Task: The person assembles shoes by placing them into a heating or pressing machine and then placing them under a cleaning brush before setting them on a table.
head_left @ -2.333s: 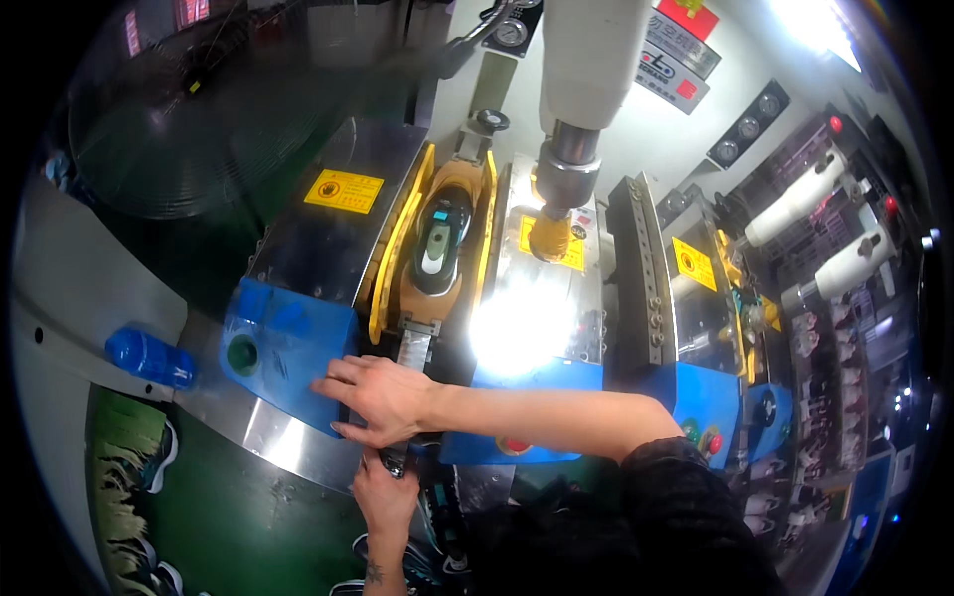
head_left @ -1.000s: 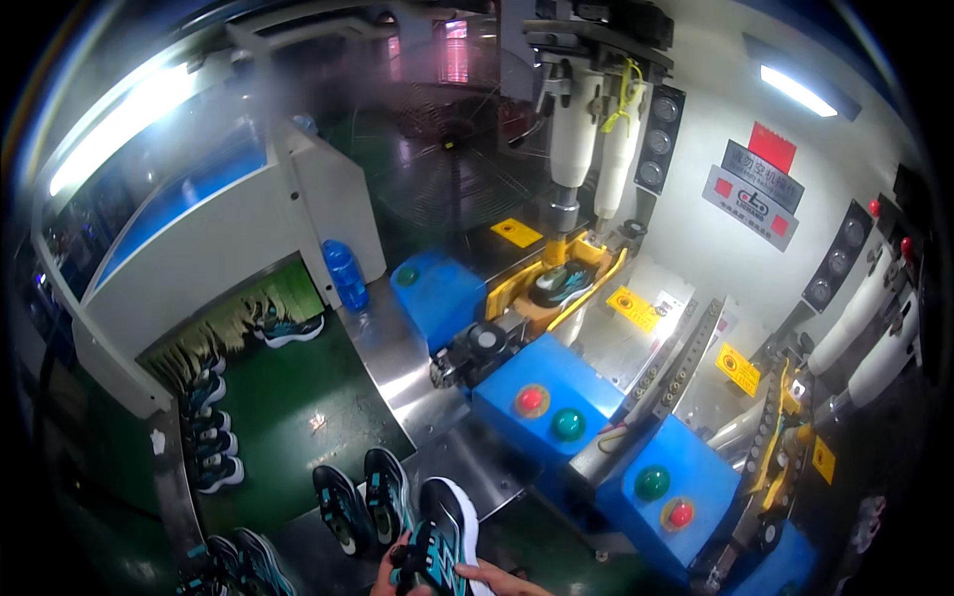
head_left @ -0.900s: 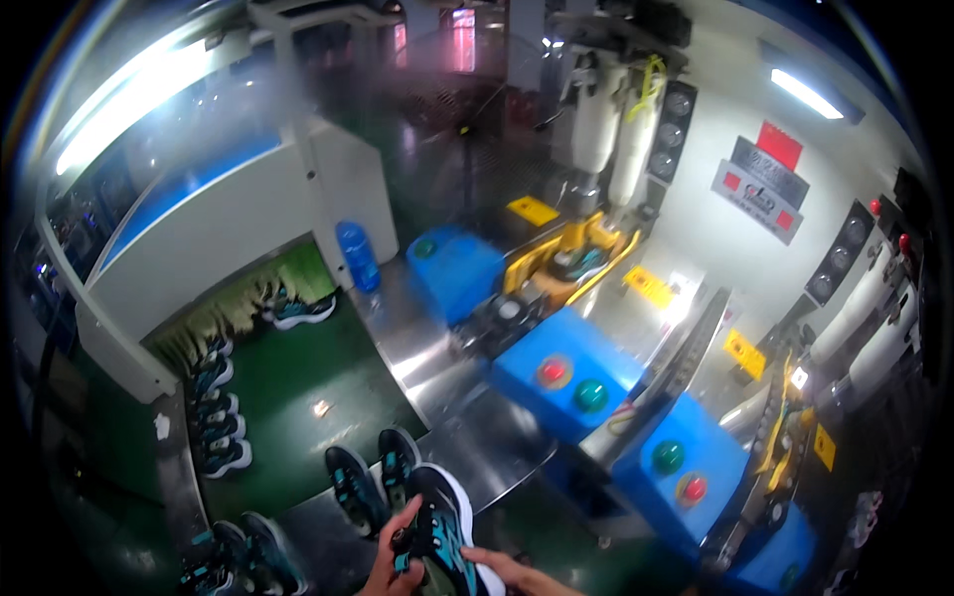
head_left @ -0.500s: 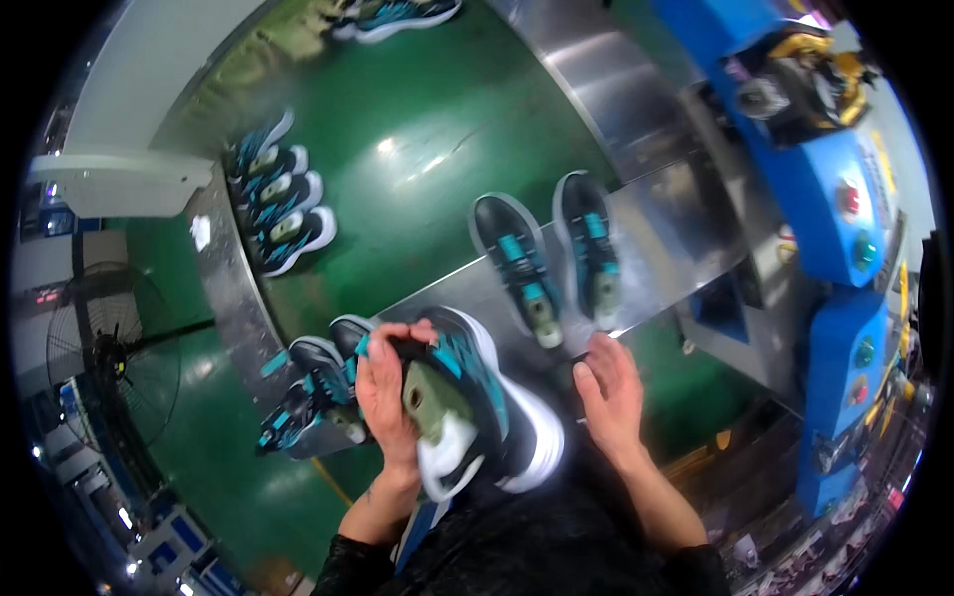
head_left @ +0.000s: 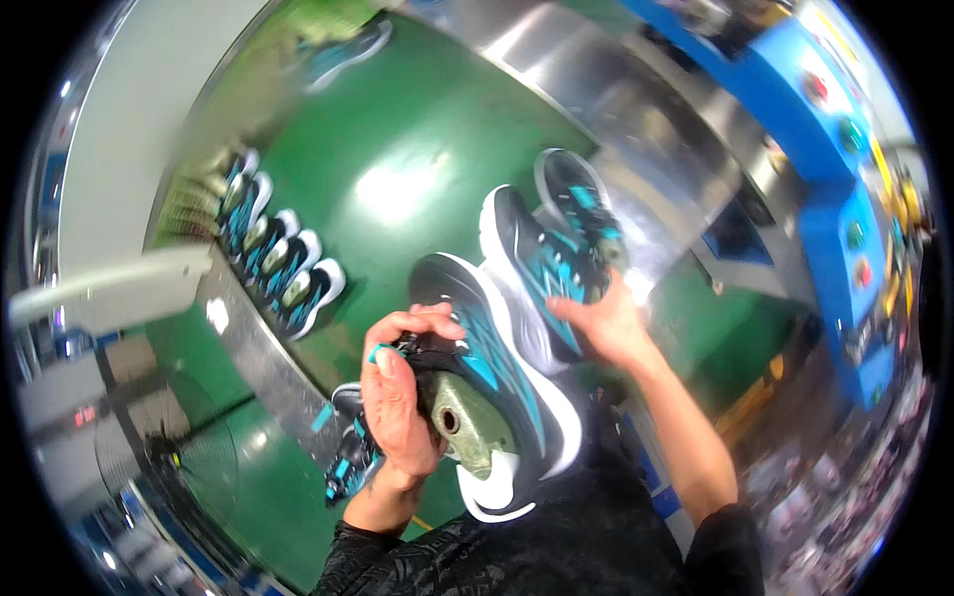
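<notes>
Left hand (head_left: 397,397) clasps shoe (head_left: 509,382); right hand (head_left: 608,323) outstretched

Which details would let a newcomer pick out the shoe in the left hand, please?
From the wide green surface, look down to the left hand. It holds a dark shoe with teal markings and a holed olive insert, the largest-looking shoe in view.

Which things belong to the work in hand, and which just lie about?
Likely work:
black-and-teal white-soled shoe with olive-green last, in left hand
matching shoe in right hand
row of similar shoes

Likely unrelated:
white scrap on metal rail
dark round wire fan
</notes>
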A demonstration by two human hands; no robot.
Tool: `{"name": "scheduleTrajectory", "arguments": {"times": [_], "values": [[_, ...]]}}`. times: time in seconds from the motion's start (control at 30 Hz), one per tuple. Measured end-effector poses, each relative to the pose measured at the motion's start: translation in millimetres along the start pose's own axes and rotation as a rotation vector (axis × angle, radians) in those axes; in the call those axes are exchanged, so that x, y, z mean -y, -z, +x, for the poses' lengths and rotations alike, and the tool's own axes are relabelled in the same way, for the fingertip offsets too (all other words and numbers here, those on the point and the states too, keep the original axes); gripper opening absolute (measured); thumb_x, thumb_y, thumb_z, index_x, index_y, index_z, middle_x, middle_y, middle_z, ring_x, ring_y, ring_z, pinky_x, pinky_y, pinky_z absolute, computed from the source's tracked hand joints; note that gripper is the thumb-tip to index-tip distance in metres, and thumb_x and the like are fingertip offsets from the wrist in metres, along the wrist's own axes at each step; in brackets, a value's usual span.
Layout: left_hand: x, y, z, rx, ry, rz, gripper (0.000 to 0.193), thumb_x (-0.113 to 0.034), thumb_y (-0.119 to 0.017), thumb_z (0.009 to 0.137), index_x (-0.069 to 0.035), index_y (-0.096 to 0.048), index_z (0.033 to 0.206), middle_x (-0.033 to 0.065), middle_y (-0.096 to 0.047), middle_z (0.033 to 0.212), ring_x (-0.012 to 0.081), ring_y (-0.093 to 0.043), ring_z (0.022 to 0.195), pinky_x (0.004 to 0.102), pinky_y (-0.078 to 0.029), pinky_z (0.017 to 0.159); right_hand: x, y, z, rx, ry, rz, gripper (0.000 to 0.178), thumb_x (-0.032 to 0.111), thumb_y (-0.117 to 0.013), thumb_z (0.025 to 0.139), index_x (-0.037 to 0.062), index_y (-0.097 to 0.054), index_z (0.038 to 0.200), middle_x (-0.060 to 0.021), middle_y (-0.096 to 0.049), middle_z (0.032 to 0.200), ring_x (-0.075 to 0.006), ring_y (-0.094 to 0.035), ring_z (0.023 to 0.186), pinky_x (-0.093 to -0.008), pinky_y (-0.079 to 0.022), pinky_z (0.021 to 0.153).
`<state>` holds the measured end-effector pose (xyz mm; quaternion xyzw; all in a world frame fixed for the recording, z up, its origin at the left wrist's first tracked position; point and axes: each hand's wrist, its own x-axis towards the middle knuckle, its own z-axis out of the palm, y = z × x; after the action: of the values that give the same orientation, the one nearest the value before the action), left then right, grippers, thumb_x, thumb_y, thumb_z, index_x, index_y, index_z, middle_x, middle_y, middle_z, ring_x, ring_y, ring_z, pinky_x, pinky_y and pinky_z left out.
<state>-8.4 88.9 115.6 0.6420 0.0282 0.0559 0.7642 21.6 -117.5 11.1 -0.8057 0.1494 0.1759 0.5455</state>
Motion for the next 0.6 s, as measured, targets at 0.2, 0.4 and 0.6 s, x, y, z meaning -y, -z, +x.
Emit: {"name": "scheduleTrajectory", "arguments": {"times": [0.2, 0.4, 0.6], "values": [[-16, -84, 10, 0.470, -0.109, 0.067, 0.046, -0.043, -0.028, 0.100, -0.001, -0.046, 0.107, 0.0133, -0.062, 0.086, 0.0267, -0.056, 0.100, 0.0468, -0.022, 0.107, -16, 94, -175, -0.343, -0.137, 0.696, 0.058, 0.011, -0.082, 0.068, -0.0028, -0.051, 0.115, -0.0077, -0.062, 0.104, -0.0122, -0.059, 0.091, -0.0293, -0.050, 0.083], [-40, -241, -78, 1.148, -0.141, -0.222, 0.049, -0.048, -0.027, 0.098, -0.003, -0.046, 0.104, 0.0125, -0.062, 0.081, 0.0255, -0.057, 0.095, 0.0467, -0.024, 0.104, -46, 132, -350, -1.010, 0.114, 0.590, 0.073, 0.013, -0.088, 0.060, -0.0006, -0.047, 0.119, -0.0046, -0.056, 0.109, -0.0128, -0.055, 0.099, -0.0296, -0.044, 0.090], [-63, -308, -194, 1.707, 0.109, -0.327, 0.046, -0.042, -0.028, 0.099, -0.001, -0.046, 0.107, 0.0142, -0.062, 0.089, 0.0270, -0.054, 0.100, 0.0450, -0.022, 0.106, -60, 96, -472, -1.331, 0.059, 0.840, 0.076, 0.002, -0.083, 0.063, -0.0009, -0.040, 0.125, -0.0069, -0.055, 0.114, -0.0137, -0.054, 0.103, -0.0291, -0.045, 0.090]]}}
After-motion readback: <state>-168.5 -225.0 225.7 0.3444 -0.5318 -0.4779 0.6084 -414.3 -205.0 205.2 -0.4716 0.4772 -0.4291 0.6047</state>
